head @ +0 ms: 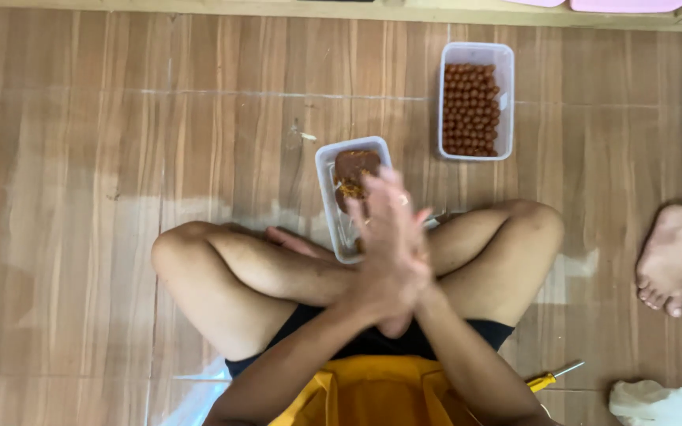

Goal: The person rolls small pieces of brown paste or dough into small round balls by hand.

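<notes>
Brown paste (354,167) in a clear tub (327,170) just beyond the left hand (372,268) and right hand (400,237), palms pressed flat together, contents hidden, tub of brown balls (472,109) farther right, wide bare wooden floor (80,158) to the left.

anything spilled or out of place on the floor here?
No spill visible. One oddity: a yellow-handled screwdriver lies loose on the wooden floor by the person's right knee, near a crumpled white cloth. Both clear plastic tubs, the brown-ball one and the brown-paste one, sit upright.
</notes>
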